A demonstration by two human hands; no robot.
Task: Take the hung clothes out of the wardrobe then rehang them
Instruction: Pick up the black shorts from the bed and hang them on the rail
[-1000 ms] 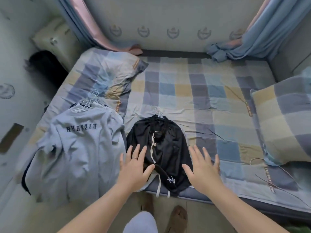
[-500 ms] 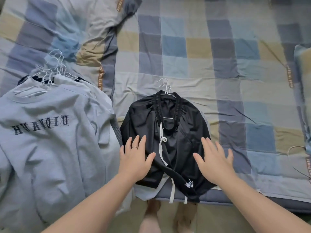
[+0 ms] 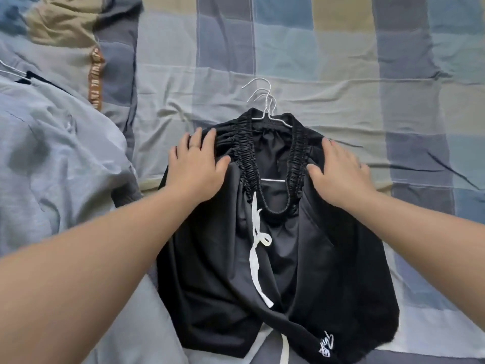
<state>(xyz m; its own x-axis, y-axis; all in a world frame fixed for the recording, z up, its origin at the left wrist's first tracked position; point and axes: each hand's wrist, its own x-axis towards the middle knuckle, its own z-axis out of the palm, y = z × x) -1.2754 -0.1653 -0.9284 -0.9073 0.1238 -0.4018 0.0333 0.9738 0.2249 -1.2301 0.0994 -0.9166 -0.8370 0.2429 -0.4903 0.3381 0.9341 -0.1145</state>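
Black shorts (image 3: 288, 245) on a wire hanger (image 3: 265, 106) are smoothed for rehanging under the left grip (image 3: 196, 166) and right grip (image 3: 338, 172), both spread flat, nothing clasped; the hanger must likely be seized next.

Head view, close, downward over bed (image 3: 328, 74)

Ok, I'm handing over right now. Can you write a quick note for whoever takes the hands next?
Hands: left hand flat on the black shorts, upper left; right hand flat on their upper right; neither grips.
Things: the shorts lie on the bed on white wire hangers; grey sweatshirt at the left.
Done: both garments out on the bed.
Left: rehang them; wardrobe not in view.
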